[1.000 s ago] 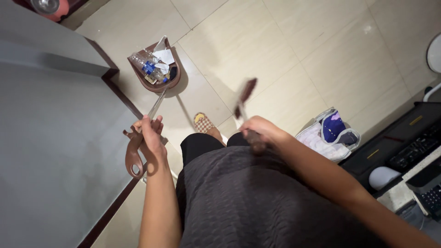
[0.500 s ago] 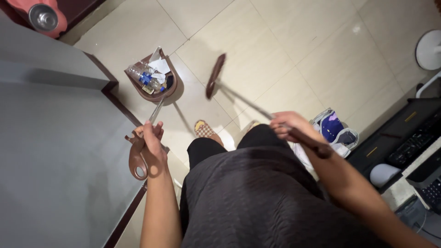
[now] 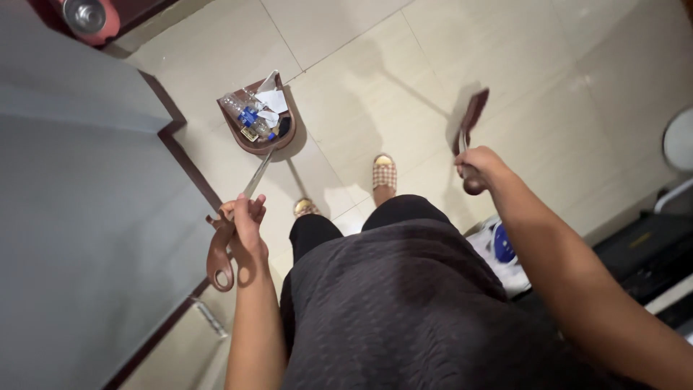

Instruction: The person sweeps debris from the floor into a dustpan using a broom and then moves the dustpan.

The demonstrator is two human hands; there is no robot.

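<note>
Below the head camera, on the tiled floor (image 3: 548, 65), stands a brown long-handled dustpan (image 3: 256, 126) holding a clear plastic bottle (image 3: 242, 112) and crumpled white paper (image 3: 273, 97). Left hand (image 3: 242, 224): fingers closed around the upper handle of the dustpan, whose brown grip loop hangs below the palm; forearm runs straight down the frame, wrist slightly bent, beside a grey surface (image 3: 79, 217) with a dark edge. Right hand (image 3: 480, 166): fingers closed around the thin shaft of a brush (image 3: 473, 115), its dark reddish head raised clear of the floor and blurred; arm extended forward and outward from the body, elbow low. Dustpan rests on the floor well ahead of two checked slippers (image 3: 385, 173); brush and pan are well apart. Judgement: for clean work the pan should stay flat on the tiles with its open lip toward the brush, the handle held steady so the contents do not tip out, and the brush head brought low with short strokes toward the lip. A white and blue bag (image 3: 498, 249) lies near the right leg; a round metal object (image 3: 83, 14) sits at the top left.
</note>
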